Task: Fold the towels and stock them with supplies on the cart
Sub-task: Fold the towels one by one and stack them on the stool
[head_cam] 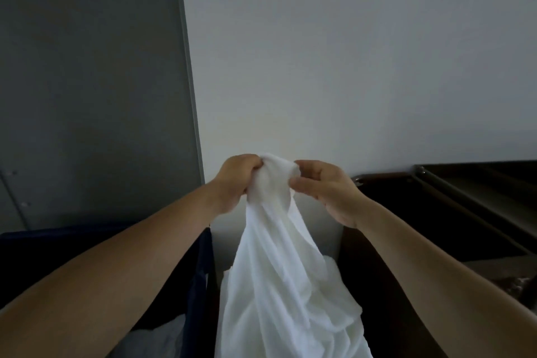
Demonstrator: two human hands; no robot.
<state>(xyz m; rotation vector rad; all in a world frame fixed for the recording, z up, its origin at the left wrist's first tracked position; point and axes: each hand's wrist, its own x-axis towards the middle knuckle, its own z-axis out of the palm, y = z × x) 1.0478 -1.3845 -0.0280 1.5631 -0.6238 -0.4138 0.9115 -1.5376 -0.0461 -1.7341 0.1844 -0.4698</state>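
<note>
Both arms are reaching forward: my left grip [235, 180] and right grip [328, 192] are pinching the white towel [276, 270] at its top, letting it hang straight beside the cart [453, 192], probably for folding.

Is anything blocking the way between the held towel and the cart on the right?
Nothing visible does. The left hand and right hand grip the white towel at its top, and no object lies between it and the cart; only the person's right forearm crosses there.
</note>
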